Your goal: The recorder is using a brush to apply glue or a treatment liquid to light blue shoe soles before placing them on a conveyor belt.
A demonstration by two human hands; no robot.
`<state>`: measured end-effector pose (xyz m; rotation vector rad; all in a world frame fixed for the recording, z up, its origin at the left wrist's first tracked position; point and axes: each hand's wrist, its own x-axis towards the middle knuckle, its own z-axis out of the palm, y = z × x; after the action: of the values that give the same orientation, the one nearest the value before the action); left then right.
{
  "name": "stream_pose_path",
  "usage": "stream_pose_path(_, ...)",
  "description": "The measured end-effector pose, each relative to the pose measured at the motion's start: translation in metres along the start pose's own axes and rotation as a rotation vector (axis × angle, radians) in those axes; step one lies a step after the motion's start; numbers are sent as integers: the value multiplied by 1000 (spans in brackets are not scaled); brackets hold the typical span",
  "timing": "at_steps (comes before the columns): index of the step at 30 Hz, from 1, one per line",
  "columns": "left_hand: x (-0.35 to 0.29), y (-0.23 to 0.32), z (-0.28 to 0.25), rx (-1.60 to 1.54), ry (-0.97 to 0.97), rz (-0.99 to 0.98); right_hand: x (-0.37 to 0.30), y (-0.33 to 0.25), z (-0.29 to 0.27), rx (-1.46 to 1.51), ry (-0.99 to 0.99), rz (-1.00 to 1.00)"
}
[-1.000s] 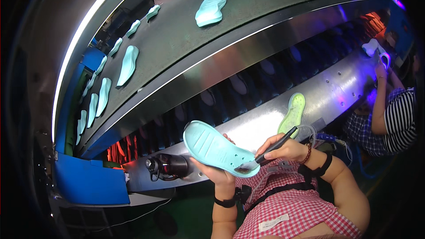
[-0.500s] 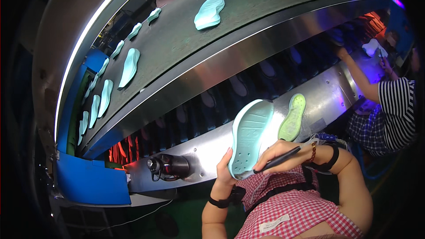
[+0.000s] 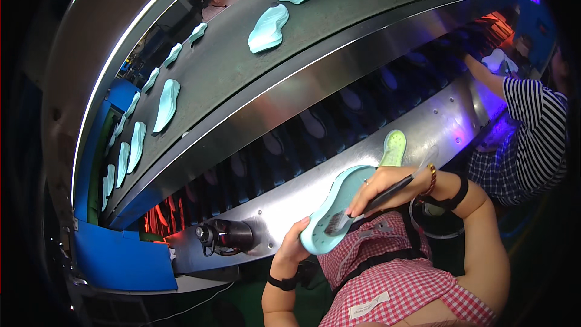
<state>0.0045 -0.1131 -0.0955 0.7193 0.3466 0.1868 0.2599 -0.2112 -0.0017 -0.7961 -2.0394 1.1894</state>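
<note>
My left hand (image 3: 293,242) grips the edge of a pale turquoise shoe sole (image 3: 346,189) by its near end, tilted over my checked apron. In my right hand (image 3: 387,183) is a black-handled brush (image 3: 334,223), held like a pen. Its dark bristles press inside the sole, near the end by my left hand. A row of small holes partly shows there. Just beyond my right hand, a yellow-green insole-shaped piece (image 3: 394,147) lies on the metal ledge (image 3: 387,156), its near part hidden by the hand.
A dark bottle (image 3: 228,236) stands on the ledge at left. Above, a wide conveyor belt (image 3: 212,85) carries several turquoise soles (image 3: 268,28). A lower dark line (image 3: 311,126) holds dim soles. At right, a co-worker in stripes (image 3: 534,109) reaches toward it. Round container (image 3: 437,223) below my right wrist.
The brush has gone from the sole's near edge to its inner face, bristles now showing. The sole has tipped and shifted down slightly. The whole view has turned a little.
</note>
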Motion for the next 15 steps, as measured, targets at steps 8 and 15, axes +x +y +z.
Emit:
stream_pose_path(8, -9, 0, -25, -212, -117, 151, -17, 7, 15, 6, 361, 16)
stream_pose_path(15, -12, -1, -11, -455, 72, 348, -26, -1, 26, -31, 211, -36)
